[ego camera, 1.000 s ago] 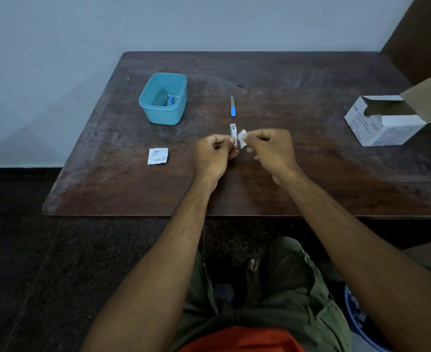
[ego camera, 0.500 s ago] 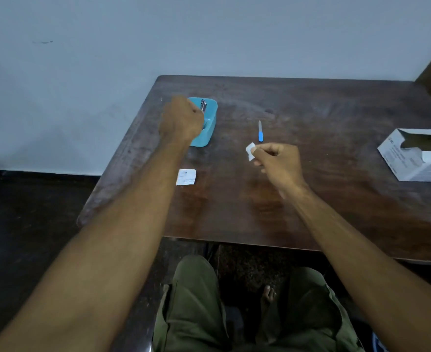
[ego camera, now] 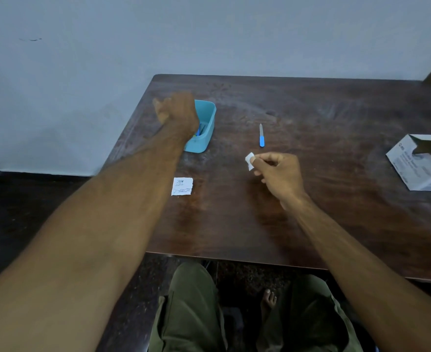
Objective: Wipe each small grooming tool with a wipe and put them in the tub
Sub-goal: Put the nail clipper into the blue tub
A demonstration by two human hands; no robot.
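Note:
A light-blue tub (ego camera: 207, 123) stands on the dark wooden table (ego camera: 311, 212) near its far left corner, with several small tools inside. My left hand (ego camera: 177, 113) hovers over the tub's left side, blurred, fingers spread and nothing seen in it. My right hand (ego camera: 278, 171) is above the table's middle and pinches a small white wipe (ego camera: 249, 160) between thumb and forefinger. A nail file with a blue handle (ego camera: 261, 135) lies on the table just beyond the wipe.
A torn white wipe packet (ego camera: 182, 186) lies near the table's left edge. An open white cardboard box (ego camera: 422, 163) sits at the right edge. The wall runs behind the table. My legs are under the near edge.
My left hand carried the nail clipper from the wipe to the tub and has let it go; its fingers are now apart. My right hand stays put with the wipe. The view shifted left.

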